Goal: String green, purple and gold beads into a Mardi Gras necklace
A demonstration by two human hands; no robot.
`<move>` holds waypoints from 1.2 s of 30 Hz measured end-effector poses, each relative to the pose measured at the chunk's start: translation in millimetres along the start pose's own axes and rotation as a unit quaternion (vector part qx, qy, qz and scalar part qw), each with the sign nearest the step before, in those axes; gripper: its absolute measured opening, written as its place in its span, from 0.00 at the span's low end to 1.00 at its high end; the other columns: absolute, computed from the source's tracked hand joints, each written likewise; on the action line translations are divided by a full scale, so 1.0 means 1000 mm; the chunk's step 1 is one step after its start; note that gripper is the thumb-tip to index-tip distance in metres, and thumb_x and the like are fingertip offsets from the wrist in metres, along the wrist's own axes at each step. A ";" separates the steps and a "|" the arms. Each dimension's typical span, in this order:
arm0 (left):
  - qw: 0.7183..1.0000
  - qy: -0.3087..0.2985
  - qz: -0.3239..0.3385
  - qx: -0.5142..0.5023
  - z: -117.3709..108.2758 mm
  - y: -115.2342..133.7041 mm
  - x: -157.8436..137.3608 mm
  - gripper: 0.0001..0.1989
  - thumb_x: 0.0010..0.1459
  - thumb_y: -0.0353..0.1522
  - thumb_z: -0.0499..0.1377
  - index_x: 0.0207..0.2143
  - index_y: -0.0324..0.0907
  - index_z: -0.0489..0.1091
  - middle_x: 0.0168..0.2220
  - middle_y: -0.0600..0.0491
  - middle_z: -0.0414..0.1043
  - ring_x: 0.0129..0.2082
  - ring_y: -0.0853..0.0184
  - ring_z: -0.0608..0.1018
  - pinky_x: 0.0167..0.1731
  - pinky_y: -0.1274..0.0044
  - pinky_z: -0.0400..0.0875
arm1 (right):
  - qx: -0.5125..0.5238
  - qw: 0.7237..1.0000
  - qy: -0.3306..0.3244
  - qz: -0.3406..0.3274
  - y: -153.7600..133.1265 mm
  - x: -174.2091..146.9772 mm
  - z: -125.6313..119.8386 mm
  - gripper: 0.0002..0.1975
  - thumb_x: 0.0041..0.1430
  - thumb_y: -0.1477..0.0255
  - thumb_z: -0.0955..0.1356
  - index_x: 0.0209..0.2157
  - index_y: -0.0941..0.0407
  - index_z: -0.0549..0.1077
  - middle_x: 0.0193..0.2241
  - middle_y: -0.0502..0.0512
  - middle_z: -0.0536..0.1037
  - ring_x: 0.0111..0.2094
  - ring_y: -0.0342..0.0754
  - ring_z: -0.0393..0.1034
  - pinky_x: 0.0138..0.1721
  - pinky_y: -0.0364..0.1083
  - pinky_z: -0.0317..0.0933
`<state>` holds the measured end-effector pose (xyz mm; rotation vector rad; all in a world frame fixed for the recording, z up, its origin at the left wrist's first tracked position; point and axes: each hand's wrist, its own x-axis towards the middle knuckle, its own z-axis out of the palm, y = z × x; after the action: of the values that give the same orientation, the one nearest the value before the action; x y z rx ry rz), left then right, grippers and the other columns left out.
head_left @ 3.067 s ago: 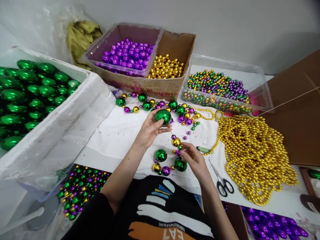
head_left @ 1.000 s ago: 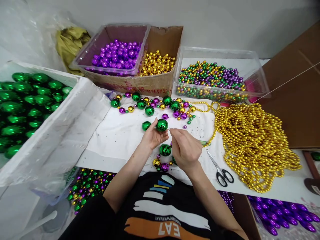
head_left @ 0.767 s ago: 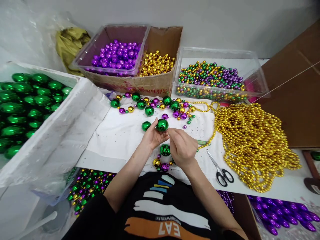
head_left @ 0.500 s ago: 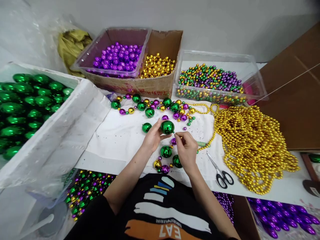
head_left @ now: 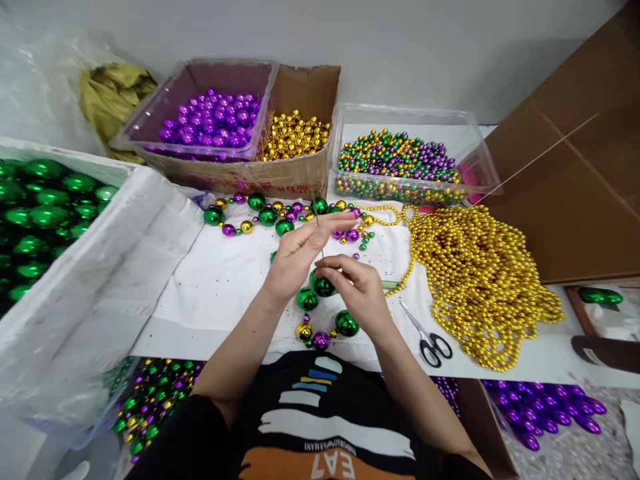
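My left hand [head_left: 300, 253] is held flat, its fingers stretched out to the right. A thin dark string [head_left: 323, 253] runs up past its palm and thumb. Just below and to the right, my right hand [head_left: 357, 283] pinches this string between thumb and fingertips. A large shiny green bead [head_left: 321, 285] sits directly under the pinch, partly covered by my right fingers. Around it on the white cloth [head_left: 200, 280] lies a curve of strung beads, with another green bead [head_left: 347, 324], a purple bead [head_left: 321, 341] and a gold bead [head_left: 303, 331].
Scissors [head_left: 427, 335] lie right of my right hand, beside a heap of gold bead strands [head_left: 480, 287]. Behind stand a tub of purple beads [head_left: 190, 157], a carton [head_left: 300, 175] with gold beads and a clear bin [head_left: 415, 187] of mixed beads. A white box [head_left: 130, 240] holds green beads at left.
My left hand has let go of the large green bead and risen, its fingers now straightened. The bead is now lower, under my right hand's fingertips. The whole view has shifted slightly.
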<state>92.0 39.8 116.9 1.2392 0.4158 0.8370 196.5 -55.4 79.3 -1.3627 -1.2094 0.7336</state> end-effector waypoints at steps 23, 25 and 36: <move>0.856 -0.219 -0.306 0.355 -0.096 -0.106 -0.033 0.18 0.51 0.45 0.62 0.28 0.41 0.62 0.25 0.59 0.59 0.27 0.70 0.66 0.26 0.79 0.61 | 0.453 0.841 0.247 0.163 0.096 -0.002 -0.063 0.15 0.47 0.69 0.78 0.30 0.54 0.70 0.25 0.43 0.73 0.26 0.36 0.70 0.21 0.33 0.60; 0.829 -0.227 -0.272 0.433 -0.098 -0.108 -0.035 0.15 0.52 0.44 0.61 0.29 0.42 0.64 0.27 0.57 0.64 0.29 0.67 0.68 0.29 0.77 0.59 | 0.448 0.845 0.244 0.159 0.099 -0.011 -0.069 0.14 0.50 0.68 0.77 0.31 0.54 0.69 0.26 0.44 0.72 0.27 0.37 0.69 0.21 0.34 0.60; 0.792 -0.202 -0.096 0.569 -0.051 -0.098 -0.042 0.36 0.55 0.42 0.64 0.63 0.41 0.58 0.60 0.43 0.64 0.59 0.53 0.66 0.58 0.63 0.60 | 0.368 0.884 0.179 0.224 0.081 -0.034 -0.019 0.10 0.54 0.64 0.74 0.31 0.54 0.72 0.22 0.45 0.70 0.20 0.37 0.59 0.18 0.36 0.56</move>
<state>62.1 33.3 2.3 2.3823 0.7171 0.0284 224.5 -81.5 -1.9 -1.0496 -0.2425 1.0679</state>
